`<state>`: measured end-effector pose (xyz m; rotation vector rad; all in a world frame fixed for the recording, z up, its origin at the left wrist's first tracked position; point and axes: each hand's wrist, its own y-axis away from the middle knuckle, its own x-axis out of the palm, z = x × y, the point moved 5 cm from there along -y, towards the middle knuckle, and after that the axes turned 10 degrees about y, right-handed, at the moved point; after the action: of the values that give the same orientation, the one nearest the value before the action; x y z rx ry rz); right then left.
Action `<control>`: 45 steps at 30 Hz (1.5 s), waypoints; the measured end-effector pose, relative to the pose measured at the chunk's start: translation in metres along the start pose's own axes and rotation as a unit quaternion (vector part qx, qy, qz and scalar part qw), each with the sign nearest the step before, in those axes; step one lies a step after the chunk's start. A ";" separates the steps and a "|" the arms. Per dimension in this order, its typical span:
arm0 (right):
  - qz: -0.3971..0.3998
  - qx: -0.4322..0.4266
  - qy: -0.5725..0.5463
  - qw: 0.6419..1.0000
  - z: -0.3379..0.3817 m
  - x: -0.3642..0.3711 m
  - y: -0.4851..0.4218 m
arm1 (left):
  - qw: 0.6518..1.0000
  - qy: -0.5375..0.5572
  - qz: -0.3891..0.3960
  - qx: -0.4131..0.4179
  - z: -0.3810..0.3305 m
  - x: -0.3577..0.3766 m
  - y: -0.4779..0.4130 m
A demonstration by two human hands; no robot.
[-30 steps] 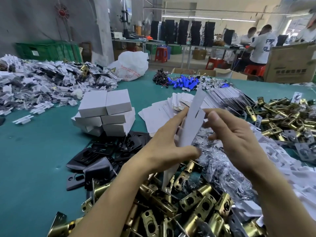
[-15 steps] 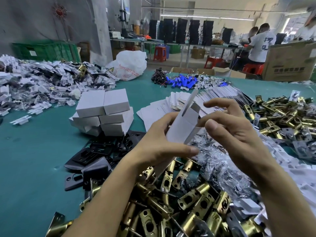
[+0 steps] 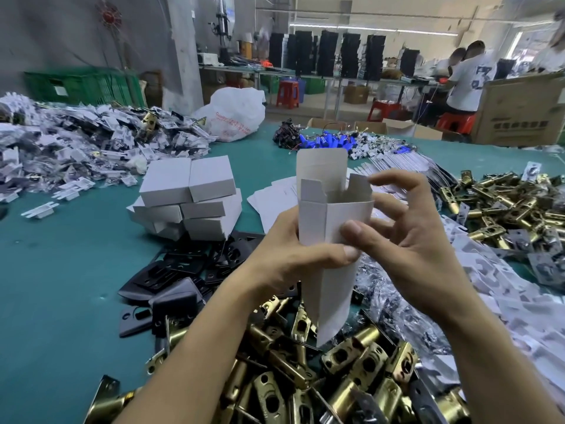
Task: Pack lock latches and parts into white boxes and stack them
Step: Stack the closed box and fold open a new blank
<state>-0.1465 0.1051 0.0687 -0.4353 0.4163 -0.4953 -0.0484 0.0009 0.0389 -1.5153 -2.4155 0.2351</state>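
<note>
I hold a white cardboard box [image 3: 331, 221] upright in mid-air, its top flaps standing open and its body squared out. My left hand [image 3: 293, 261] grips its lower left side with the thumb across the front. On the right edge, my right hand [image 3: 406, 240] pinches it with thumb and curled fingers. Brass lock latches [image 3: 305, 368] lie heaped under my hands. A stack of closed white boxes [image 3: 189, 197] sits to the left on the green table [image 3: 55, 286].
Black plates [image 3: 171, 283] lie left of the latches. Flat white box blanks [image 3: 275, 197] and a second brass latch pile [image 3: 504, 206] lie behind and right. Clear bagged parts [image 3: 397, 301] sit at right, a heap of paper-packed parts [image 3: 76, 142] at far left. People work in the background.
The flat box blank has been opened out into a square tube with its top flaps up, and turned face-on to me. Both hands have shifted their hold on it.
</note>
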 end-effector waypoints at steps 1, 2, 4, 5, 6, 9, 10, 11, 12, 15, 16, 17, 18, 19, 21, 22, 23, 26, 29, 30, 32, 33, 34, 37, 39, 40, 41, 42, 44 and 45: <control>-0.003 -0.001 -0.021 1.000 0.000 0.000 0.000 | 1.000 0.010 0.000 -0.003 0.001 -0.001 0.000; -0.005 0.000 -0.036 0.999 -0.001 0.000 0.000 | 1.000 0.015 0.000 -0.005 0.002 -0.002 0.000; -0.005 0.009 -0.058 0.998 -0.004 0.000 0.000 | 1.000 0.024 0.006 -0.003 0.004 -0.003 0.000; -0.001 0.015 -0.067 0.998 -0.006 0.000 0.000 | 0.999 0.032 0.010 -0.004 0.004 -0.003 0.000; 0.007 0.022 -0.079 0.997 -0.009 0.001 0.000 | 0.999 0.042 0.016 -0.006 0.005 -0.002 0.000; 0.025 0.052 -0.153 0.987 -0.017 0.004 0.000 | 0.997 0.074 0.021 -0.017 0.007 0.000 0.000; 0.033 0.061 -0.180 0.981 -0.019 0.005 0.001 | 0.996 0.083 0.017 -0.017 0.007 -0.001 0.000; 0.042 0.068 -0.199 0.977 -0.020 0.006 0.002 | 0.996 0.089 0.012 -0.015 0.006 -0.001 0.000; 0.053 0.074 -0.210 0.973 -0.021 0.008 0.002 | 0.995 0.098 0.006 -0.012 0.006 0.000 -0.001; 0.087 0.084 -0.232 0.965 -0.024 0.012 0.004 | 0.988 0.150 -0.018 -0.026 0.003 0.002 -0.004; 0.091 0.091 -0.247 0.960 -0.024 0.012 0.004 | 0.987 0.157 -0.024 -0.030 0.003 0.003 -0.004; 0.091 0.098 -0.262 0.956 -0.025 0.012 0.004 | 0.987 0.153 -0.028 -0.031 0.002 0.003 -0.005; 0.089 0.105 -0.273 0.952 -0.026 0.012 0.004 | 0.989 0.144 -0.032 -0.027 0.001 0.004 -0.005; 0.087 0.110 -0.278 0.950 -0.027 0.010 0.004 | 0.989 0.139 -0.034 -0.025 -0.001 0.005 -0.006; 0.081 0.116 -0.270 0.952 -0.028 0.008 0.004 | 0.990 0.130 -0.049 -0.022 -0.001 0.006 -0.006; 0.075 0.117 -0.262 0.955 -0.029 0.006 0.004 | 0.991 0.124 -0.055 -0.013 -0.001 0.006 -0.006; 0.068 0.116 -0.254 0.958 -0.030 0.004 0.004 | 0.992 0.115 -0.060 -0.005 -0.001 0.005 -0.006; 0.048 0.106 -0.229 0.967 -0.031 -0.001 0.003 | 0.994 0.083 -0.060 0.024 -0.002 0.002 -0.007; 0.040 0.099 -0.221 0.969 -0.029 -0.004 0.002 | 0.991 0.097 -0.064 0.066 -0.003 -0.002 -0.008; 0.040 0.097 -0.222 0.969 -0.028 -0.004 0.001 | 0.989 0.098 -0.072 0.080 -0.003 -0.004 -0.008; 0.046 0.092 -0.224 0.969 -0.027 -0.003 0.001 | 0.987 0.099 -0.076 0.098 -0.003 -0.006 -0.007; 0.049 0.090 -0.223 0.969 -0.026 -0.002 0.001 | 0.987 0.100 -0.074 0.100 -0.001 -0.006 -0.007; 0.051 0.091 -0.220 0.970 -0.026 -0.001 0.001 | 0.987 0.101 -0.075 0.101 0.000 -0.006 -0.007; 0.051 0.094 -0.215 0.971 -0.025 0.000 0.002 | 0.986 0.084 -0.095 0.106 0.003 -0.009 -0.008; 0.048 0.100 -0.202 0.973 -0.026 0.000 0.002 | 0.987 0.067 -0.094 0.110 0.002 -0.009 -0.008; 0.047 0.101 -0.189 0.976 -0.026 -0.001 0.002 | 0.988 0.060 -0.091 0.111 0.002 -0.008 -0.008; 0.049 0.101 -0.174 0.978 -0.026 -0.002 0.003 | 0.988 0.056 -0.091 0.110 0.001 -0.008 -0.008; 0.053 0.099 -0.161 0.980 -0.026 -0.003 0.003 | 0.988 0.054 -0.092 0.108 0.001 -0.008 -0.007; 0.061 0.096 -0.142 0.983 -0.024 -0.005 0.004 | 0.989 0.052 -0.095 0.104 0.000 -0.007 -0.007; 0.063 0.096 -0.137 0.984 -0.023 -0.005 0.004 | 0.989 0.045 -0.095 0.104 0.000 -0.007 -0.007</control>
<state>-0.1603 0.1045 0.0489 -0.2838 0.1266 -0.3430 -0.0515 -0.0079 0.0400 -1.1733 -2.3621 0.3570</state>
